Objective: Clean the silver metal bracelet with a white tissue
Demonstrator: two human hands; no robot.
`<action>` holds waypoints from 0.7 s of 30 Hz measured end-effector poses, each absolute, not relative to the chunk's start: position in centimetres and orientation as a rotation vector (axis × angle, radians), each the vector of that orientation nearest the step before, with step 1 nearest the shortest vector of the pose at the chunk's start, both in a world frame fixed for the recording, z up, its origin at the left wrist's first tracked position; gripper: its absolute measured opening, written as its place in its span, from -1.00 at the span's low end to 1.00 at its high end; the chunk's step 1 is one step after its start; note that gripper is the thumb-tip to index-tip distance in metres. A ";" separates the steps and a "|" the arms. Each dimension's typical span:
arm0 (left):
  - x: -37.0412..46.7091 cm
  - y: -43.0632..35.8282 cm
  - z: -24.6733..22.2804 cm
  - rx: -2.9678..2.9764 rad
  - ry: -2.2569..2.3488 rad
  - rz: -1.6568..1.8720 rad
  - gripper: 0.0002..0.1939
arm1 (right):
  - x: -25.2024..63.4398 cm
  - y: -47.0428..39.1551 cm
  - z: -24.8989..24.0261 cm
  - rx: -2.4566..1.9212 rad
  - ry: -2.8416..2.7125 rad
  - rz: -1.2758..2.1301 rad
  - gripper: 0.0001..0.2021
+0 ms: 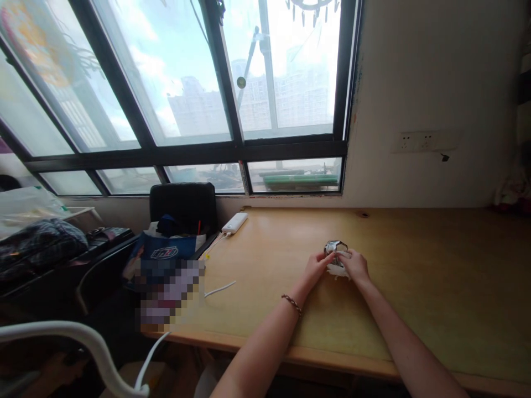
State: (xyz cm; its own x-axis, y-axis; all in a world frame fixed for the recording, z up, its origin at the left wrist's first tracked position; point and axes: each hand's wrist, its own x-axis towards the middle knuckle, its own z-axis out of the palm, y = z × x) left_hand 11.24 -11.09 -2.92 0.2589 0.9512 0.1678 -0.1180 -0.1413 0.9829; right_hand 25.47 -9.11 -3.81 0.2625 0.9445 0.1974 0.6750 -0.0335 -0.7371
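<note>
Both of my hands meet over the wooden table, around a small shiny object (335,245) with silvery and dark edges. My left hand (317,267) grips its left side, thumb pointing inward. From the right, my right hand (357,267) has its fingers closed at the object and on a crumpled white tissue-like piece (338,271). Part of that white piece hangs just below the object, between my hands. My fingers cover much of the object, so its exact kind does not show. A braided bracelet circles my left wrist.
A white power bank (234,223) with a cable lies at the left back corner of the table (435,276). Another white cable end (219,289) rests near the left edge. Left of the table stand a black chair (182,202) and a blue bag (166,254).
</note>
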 end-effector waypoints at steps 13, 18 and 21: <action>11.0 -10.6 -3.3 1.130 0.900 1.232 -0.46 | 25.0 -10.8 -2.1 -1.700 -1.682 -0.044 -0.75; 11.0 -10.6 -3.5 1.115 0.859 1.236 -0.47 | 25.4 -10.1 -2.6 -1.618 -1.680 0.179 -0.70; 11.0 -10.7 -3.3 1.170 0.787 1.240 -0.50 | 25.3 -9.5 -3.4 -1.585 -1.570 0.520 -0.60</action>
